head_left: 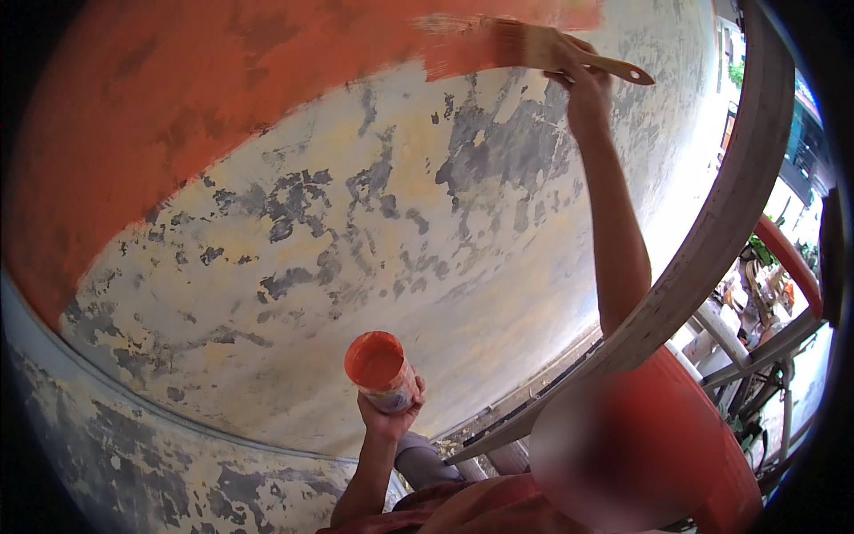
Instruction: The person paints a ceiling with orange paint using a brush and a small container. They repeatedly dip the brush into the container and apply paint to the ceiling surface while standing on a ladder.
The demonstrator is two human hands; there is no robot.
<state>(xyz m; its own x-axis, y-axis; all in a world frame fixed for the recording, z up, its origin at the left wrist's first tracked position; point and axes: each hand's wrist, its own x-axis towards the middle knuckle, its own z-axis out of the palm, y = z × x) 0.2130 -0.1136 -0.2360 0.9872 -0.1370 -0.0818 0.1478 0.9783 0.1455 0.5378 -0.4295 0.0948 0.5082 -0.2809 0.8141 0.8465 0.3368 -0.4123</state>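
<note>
One brush (538,47), one cup (391,394), one patchy wall (418,240)

The right hand (587,89) grips the brush, bristles (504,44) against the wall; the left hand (384,421) holds the cup lower down. A bowed rail (758,160) crosses in front of the right arm (616,227), foliage (762,249) beyond.

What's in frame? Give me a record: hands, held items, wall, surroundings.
Left hand: grip around can
Can: tilted, its open mouth showing orange paint
Right hand: grip on brush
Brush: bristles against wall, handle pointing right
Wall: orange coat across upper left; below it, patchy white, yellow and grey
Right side: pale curved rail
</note>
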